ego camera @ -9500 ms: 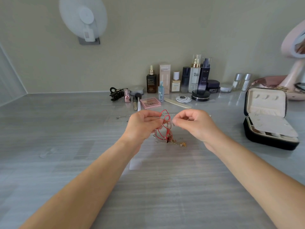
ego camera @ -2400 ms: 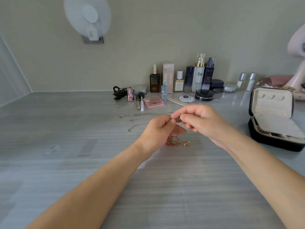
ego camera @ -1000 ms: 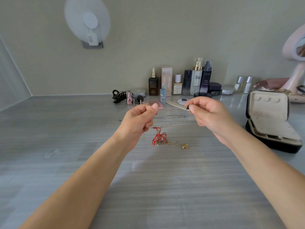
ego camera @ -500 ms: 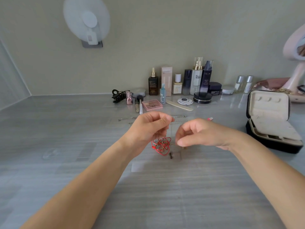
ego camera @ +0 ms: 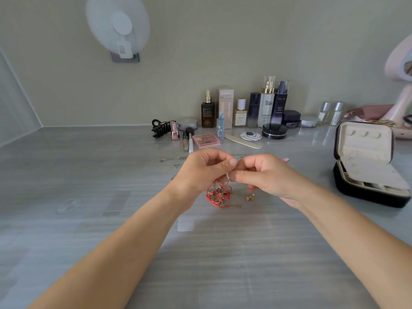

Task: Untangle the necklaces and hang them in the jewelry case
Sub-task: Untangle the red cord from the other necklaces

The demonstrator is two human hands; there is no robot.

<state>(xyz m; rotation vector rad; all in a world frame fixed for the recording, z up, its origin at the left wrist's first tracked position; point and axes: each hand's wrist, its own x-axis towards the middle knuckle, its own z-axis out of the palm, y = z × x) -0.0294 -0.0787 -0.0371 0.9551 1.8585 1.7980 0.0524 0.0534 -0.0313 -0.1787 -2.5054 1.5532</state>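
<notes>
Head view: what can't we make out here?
All in the head view:
Thin chain pinched by left hand and right hand: fingers cover most of it.
Red cord tangle: too small to count strands.
Jewelry case: lower tray contents hidden by its flap.
Mirror: cut by right edge.

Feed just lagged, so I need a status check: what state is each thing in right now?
left hand: pinching the silver chain.
right hand: pinching the same chain.
silver chain: held between both hands, dangling.
red cord tangle: knotted, lying on the table.
loose chains: laid out behind the hands.
jewelry case: open, lid upright, nothing visibly hung inside.
</notes>
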